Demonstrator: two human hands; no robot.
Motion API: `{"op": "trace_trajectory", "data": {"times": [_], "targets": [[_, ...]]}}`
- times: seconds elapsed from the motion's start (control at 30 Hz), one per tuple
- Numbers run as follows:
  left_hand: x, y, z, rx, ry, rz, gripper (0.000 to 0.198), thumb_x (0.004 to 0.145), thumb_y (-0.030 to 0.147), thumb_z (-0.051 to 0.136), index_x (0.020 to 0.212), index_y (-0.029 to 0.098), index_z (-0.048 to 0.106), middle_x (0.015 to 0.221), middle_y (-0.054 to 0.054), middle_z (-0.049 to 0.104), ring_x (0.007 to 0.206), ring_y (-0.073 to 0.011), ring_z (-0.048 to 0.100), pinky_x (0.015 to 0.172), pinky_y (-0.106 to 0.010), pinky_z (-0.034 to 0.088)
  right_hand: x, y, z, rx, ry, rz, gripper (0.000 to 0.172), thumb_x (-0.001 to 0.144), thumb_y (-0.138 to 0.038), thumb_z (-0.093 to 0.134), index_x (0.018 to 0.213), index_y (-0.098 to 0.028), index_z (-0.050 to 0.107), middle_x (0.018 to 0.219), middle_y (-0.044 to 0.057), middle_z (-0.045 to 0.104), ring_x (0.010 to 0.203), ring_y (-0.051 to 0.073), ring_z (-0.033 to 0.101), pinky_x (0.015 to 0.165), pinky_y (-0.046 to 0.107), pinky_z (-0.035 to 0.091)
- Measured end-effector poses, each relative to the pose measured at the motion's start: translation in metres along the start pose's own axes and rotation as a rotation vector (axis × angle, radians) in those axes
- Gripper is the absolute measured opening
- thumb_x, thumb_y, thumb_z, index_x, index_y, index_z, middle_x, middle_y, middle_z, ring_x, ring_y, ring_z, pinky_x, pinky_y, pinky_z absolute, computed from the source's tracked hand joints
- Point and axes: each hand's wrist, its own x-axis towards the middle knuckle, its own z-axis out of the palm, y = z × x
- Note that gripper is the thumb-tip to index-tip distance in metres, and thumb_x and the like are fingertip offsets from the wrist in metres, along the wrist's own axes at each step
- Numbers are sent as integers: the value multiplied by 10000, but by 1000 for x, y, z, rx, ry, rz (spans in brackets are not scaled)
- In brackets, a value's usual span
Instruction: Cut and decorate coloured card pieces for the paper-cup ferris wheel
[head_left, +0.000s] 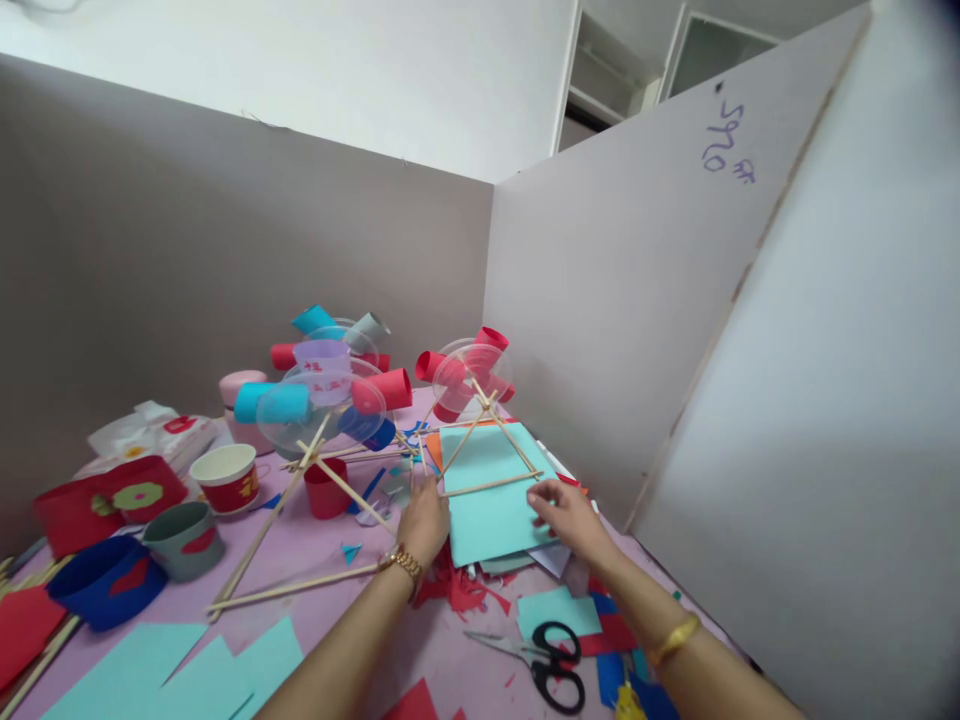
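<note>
A stand of thin wooden sticks (491, 486) carries a clear plastic disc wheel (457, 372) with red paper tubes. It rests on a stack of light-blue paper (487, 525). My left hand (422, 525) is closed at the stand's lower left corner, its fingertips partly hidden. Beside the lower right corner is my right hand (571, 518), fingers loosely curved and apart, with nothing visible in them. To the left stands a second stick stand (259, 545), with a clear disc (322, 425) bearing blue and red paper tubes. Another similar wheel (341, 335) is behind it.
Black-handled scissors (555, 665) lie in front among paper scraps (457, 590). Several paper-covered cups, including a grey cup (184, 540), and a white-and-red cup (225, 478) stand at left. Grey partitions (600, 300) enclose the table's back and right side.
</note>
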Motion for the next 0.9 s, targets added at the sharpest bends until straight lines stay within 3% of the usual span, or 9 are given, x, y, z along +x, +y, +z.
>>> {"op": "trace_trajectory", "data": {"times": [0.07, 0.13, 0.4, 0.63, 0.9], "targets": [[6, -1, 0, 0, -18, -19, 301, 857, 284, 540, 1134, 169, 531, 1160, -75, 572, 975, -213, 587, 808, -425, 497, 23, -2, -7, -179, 133, -68, 246, 849, -271, 558, 1072, -166, 552, 1151, 79, 576, 955, 208, 586, 799, 389, 484], [12, -2, 1, 2, -39, -48, 295, 856, 287, 541, 1125, 167, 537, 1150, -73, 577, 967, -211, 590, 806, -423, 496, 44, -1, -11, -337, 204, -82, 271, 864, -267, 548, 1118, -173, 539, 1194, 79, 542, 1026, 230, 550, 859, 447, 458], [27, -8, 10, -42, -54, -185, 299, 855, 296, 541, 1125, 169, 535, 1131, -70, 584, 950, -207, 595, 795, -415, 499, 82, 5, -4, -677, 211, 46, 268, 871, -288, 542, 1110, -168, 548, 1151, 75, 569, 977, 218, 579, 818, 427, 488], [36, -18, 15, -221, -8, -262, 292, 855, 304, 540, 1113, 166, 542, 1120, -69, 589, 947, -207, 594, 797, -418, 496, 97, 7, -5, -624, 149, 107, 255, 876, -286, 535, 1101, -168, 553, 1134, 72, 578, 960, 210, 586, 807, 414, 494], [39, -20, 23, -598, 47, -336, 294, 855, 297, 541, 1117, 164, 538, 1113, -68, 590, 917, -198, 603, 770, -404, 509, 100, 9, -3, -303, 79, 188, 245, 886, -292, 517, 1093, -167, 555, 1103, 70, 591, 899, 191, 604, 764, 383, 515]]}}
